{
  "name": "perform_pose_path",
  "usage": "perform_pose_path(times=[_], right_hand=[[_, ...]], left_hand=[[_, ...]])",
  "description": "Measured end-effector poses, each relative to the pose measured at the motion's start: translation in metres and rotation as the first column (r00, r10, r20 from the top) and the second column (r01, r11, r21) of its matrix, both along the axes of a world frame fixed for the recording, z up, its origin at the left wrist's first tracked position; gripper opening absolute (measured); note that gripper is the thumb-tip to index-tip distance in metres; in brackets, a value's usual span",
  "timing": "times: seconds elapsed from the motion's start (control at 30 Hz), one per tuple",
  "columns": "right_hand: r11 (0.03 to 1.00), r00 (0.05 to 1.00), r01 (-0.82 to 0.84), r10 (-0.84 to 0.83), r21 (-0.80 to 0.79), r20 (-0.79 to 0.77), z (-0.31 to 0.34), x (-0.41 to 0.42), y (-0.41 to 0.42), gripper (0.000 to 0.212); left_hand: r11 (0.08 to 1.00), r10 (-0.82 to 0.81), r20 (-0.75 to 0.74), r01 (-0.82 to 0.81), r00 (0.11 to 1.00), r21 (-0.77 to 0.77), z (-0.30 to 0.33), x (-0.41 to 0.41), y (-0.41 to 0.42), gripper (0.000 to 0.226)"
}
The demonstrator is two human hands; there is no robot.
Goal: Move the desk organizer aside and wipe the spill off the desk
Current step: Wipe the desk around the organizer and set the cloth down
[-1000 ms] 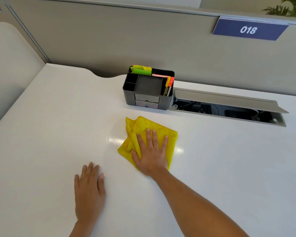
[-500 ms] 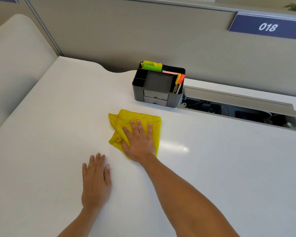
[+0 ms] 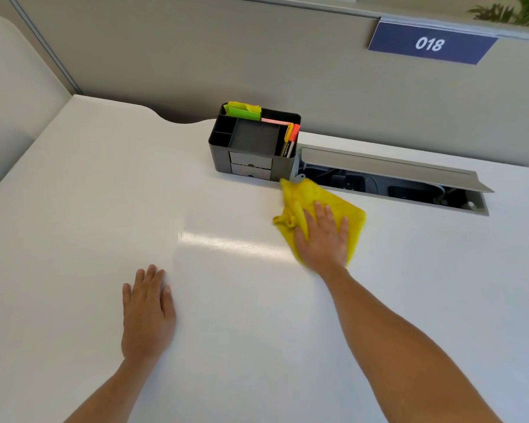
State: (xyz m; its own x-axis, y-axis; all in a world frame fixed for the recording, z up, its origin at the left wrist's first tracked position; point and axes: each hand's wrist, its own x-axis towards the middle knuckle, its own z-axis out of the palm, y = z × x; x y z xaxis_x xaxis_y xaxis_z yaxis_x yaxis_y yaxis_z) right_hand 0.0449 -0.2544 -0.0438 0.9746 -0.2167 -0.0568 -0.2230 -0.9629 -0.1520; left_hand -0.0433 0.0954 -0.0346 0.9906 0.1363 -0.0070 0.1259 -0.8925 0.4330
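My right hand point(image 3: 322, 236) lies flat on the yellow cloth point(image 3: 321, 209), fingers straight and slightly spread, palm pressing it onto the white desk point(image 3: 89, 209). I am not pinching or bunching the cloth; the hand simply bears down on it. The cloth's far corner reaches up to the front right corner of the desk organizer point(image 3: 254, 141) and appears to touch it there, while its left side is crumpled into a small ridge beside my thumb.

My left hand point(image 3: 147, 312) rests palm down on the bare desk nearer its front edge, fingers straight and close together, holding nothing. It sits well apart from the cloth.

The desk organizer stands upright at the back edge of the desk, against the grey partition point(image 3: 196, 56). It is dark grey, with green sticky notes point(image 3: 244, 110) in a rear compartment, orange and yellow markers point(image 3: 290, 138) in the right-hand slot, and two small drawers on its front face. Just beside it to the right, an open cable tray point(image 3: 388, 184) is set into the desk with its lid raised. A glossy streak point(image 3: 226, 241) shows on the desk between my two hands. A blue sign point(image 3: 429, 43) reading 018 hangs on the partition above.
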Motion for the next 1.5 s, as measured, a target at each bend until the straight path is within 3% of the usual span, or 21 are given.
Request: perform_pose_path(times=[0.07, 0.23, 0.53, 0.73, 0.83, 1.0, 1.17, 1.4, 1.5], right_hand=[[0.992, 0.992, 0.127, -0.127, 0.026, 0.012, -0.001, -0.008, -0.018, 0.062], [0.965, 0.966, 0.256, -0.257, 0.060, 0.016, -0.001, -0.012, 0.010, 0.064], [0.979, 0.981, -0.190, 0.186, 0.075, 0.050, -0.005, -0.087, 0.129, 0.063], [0.941, 0.942, -0.333, 0.330, 0.054, 0.059, -0.005, -0.112, 0.108, 0.058], [0.962, 0.963, -0.266, 0.262, 0.065, 0.062, -0.002, -0.118, 0.075, 0.059], [0.998, 0.999, -0.030, 0.028, 0.051, 0.041, 0.003, -0.139, 0.004, 0.062], [0.976, 0.976, 0.209, -0.213, 0.068, 0.054, 0.009, -0.178, -0.048, 0.065], [0.952, 0.948, 0.298, -0.303, 0.063, 0.093, 0.007, -0.217, -0.047, 0.067], [0.963, 0.960, 0.267, -0.269, 0.035, 0.071, 0.005, -0.221, -0.037, 0.069]], left_hand=[[1.000, 0.004, 0.000, -0.004, 1.000, 0.003, 0.001, 0.000, -0.002, 0.052], [1.000, 0.012, 0.012, -0.012, 1.000, 0.008, 0.002, 0.000, -0.005, 0.051], [1.000, -0.008, 0.047, 0.007, 0.999, 0.026, -0.006, -0.001, -0.001, 0.050], [0.996, 0.057, 0.145, -0.067, 0.988, 0.064, -0.002, -0.012, -0.021, 0.049], [0.999, 0.036, 0.184, -0.040, 0.982, 0.019, 0.006, -0.025, -0.066, 0.051], [0.966, -0.245, 0.246, 0.259, 0.938, -0.025, 0.008, -0.064, -0.141, 0.046], [0.900, -0.427, 0.181, 0.436, 0.886, -0.010, -0.003, -0.094, -0.168, 0.046], [0.868, -0.490, 0.193, 0.497, 0.850, 0.014, 0.004, -0.085, -0.202, 0.042], [0.848, -0.528, 0.180, 0.528, 0.830, 0.051, 0.002, -0.080, -0.208, 0.042]])
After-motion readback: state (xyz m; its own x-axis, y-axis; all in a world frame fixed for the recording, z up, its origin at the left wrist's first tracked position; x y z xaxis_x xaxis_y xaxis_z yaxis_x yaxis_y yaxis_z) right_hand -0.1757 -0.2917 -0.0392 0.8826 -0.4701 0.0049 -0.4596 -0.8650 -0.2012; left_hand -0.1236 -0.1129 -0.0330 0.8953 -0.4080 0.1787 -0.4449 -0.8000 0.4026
